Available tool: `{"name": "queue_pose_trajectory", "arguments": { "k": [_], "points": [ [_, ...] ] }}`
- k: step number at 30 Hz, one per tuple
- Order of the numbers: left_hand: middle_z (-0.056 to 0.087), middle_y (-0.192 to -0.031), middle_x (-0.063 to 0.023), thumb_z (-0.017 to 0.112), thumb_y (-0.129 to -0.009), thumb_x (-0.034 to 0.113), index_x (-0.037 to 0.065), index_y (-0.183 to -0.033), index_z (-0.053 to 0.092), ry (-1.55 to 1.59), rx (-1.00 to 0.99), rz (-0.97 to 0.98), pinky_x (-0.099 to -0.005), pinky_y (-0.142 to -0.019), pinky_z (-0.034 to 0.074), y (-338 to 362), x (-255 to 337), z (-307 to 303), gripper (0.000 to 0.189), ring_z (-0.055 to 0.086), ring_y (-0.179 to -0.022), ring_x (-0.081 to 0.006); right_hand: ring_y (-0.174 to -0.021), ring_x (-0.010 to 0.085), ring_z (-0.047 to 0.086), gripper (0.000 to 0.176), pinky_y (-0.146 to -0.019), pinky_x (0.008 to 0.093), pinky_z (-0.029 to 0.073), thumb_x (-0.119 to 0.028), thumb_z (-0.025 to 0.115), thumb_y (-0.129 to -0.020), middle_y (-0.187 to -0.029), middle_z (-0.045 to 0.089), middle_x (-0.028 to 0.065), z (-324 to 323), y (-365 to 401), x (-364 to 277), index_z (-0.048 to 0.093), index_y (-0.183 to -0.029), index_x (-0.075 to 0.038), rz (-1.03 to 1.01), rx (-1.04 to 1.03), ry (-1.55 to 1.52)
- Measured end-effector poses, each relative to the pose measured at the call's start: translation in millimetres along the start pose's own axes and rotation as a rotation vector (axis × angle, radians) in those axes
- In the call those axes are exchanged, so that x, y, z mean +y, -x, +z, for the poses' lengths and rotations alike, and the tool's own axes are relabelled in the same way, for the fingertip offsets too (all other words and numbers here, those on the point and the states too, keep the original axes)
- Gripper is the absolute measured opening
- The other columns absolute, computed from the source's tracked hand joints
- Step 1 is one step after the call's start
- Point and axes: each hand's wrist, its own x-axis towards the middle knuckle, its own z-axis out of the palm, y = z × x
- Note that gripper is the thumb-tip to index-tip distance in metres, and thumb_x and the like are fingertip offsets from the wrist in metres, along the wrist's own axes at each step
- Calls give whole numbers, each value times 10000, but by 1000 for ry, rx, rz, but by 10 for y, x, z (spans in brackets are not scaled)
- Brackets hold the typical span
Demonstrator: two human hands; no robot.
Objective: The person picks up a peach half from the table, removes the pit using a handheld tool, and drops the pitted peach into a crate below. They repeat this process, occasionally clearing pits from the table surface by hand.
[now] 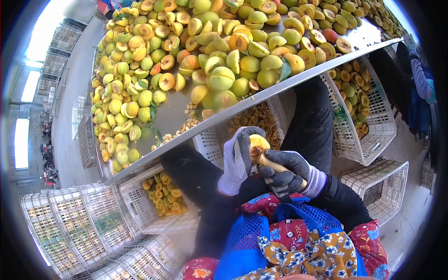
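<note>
Floral apron (303,252), then fruit half (259,141) pinched in left hand (235,161), tool (268,161) clenched in right hand (287,175).

Bright daylight reaches me from blown-out windows (21,140) far left of the long shiny steel table (172,114), whose bare top glares. Under its rim I see shade. Edges bow, corners go black; below it, the grey-gloved left hand (235,161) and dark-gloved right hand (284,173) look sharp.

Left hand (237,161), gloved, was cupping a yellow peach (259,141) just below the metal table (169,111) edge, with the right hand (285,172) working a wooden-handled tool (270,162) into it. The table top was heaped with whole and halved fruit (219,77), and white crates (373,140) of halves sat underneath the table.
</note>
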Motion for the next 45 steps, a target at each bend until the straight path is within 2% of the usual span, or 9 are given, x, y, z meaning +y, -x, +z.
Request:
{"name": "queue_pose_trajectory", "arguments": {
  "k": [6,8,13,17,19,22,26,32,45],
  "points": [
    [659,-863,-119,408,-1059,298,-28,-1038,644,280,607,-398,-352,-744,521,65,-280,-254,403,645,-795,-225,-497,65,463,363,-503,215,391,-390,518,-1022,-651,518,-11,292,25,209,590,-990,-35,-416,393,503],
    [680,-970,-194,436,-1025,195,-7,-1146,613,-536,601,-174,-414,-806,515,323,-162,-732,294,670,-905,-335,-512,63,473,337,-532,216,404,-366,513,-1029,-630,503,-44,179,71,27,596,-987,-42,-387,230,434],
    [481,-1308,-352,599,-933,346,41,-1290,536,-1920,625,-362,-508,-937,479,389,538,-1341,473,557,-1116,-482,-514,45,479,259,-508,182,402,-311,486,-1043,-657,505,-27,-18,74,-201,578,-1041,-68,-358,353,510],
    [450,-1377,-286,612,-906,242,28,-1308,528,-1389,251,42,-481,-1007,437,-550,524,-1187,463,485,-1240,-438,-522,65,498,240,-521,212,417,-289,477,-1046,-729,520,-6,-81,-8,-172,551,-1136,-80,-315,321,419],
    [534,-1290,-271,614,-886,218,21,-1288,516,-1502,46,168,-489,-981,458,-965,163,-1127,459,546,-1167,-433,-579,104,528,273,-549,254,441,-304,462,-1047,-759,528,10,-278,14,-180,534,-1141,-59,-498,425,1195],
    [627,-1153,-224,583,-869,193,29,-1233,541,-1211,42,-111,-459,-894,519,-1221,143,-1090,401,636,-1054,-371,-628,140,555,270,-582,287,458,-293,453,-1045,-740,539,19,16,110,-124,542,-1106,-46,-423,552,1047],
    [625,-1048,-67,552,-828,125,96,-1230,538,-140,130,-417,-196,-566,502,-779,362,-1087,403,615,-781,-105,-632,187,586,251,-601,328,474,-263,471,-1039,-703,563,60,298,68,36,544,-1106,-33,-522,721,1315],
    [669,-1030,-79,494,-994,490,90,-1236,572,545,35,-474,-206,-529,521,-89,245,-686,474,662,-788,-132,-652,394,650,233,-549,466,502,-208,594,-967,-703,640,192,312,-164,210,514,-1057,-8,-850,791,2259],
    [664,-910,-77,462,-1046,376,29,-1158,593,197,228,-355,-263,-693,532,274,307,-189,388,644,-773,-141,-586,391,628,298,-498,483,472,-254,582,-969,-606,585,200,224,-171,352,483,-985,27,-711,840,2388]
  ]
}}
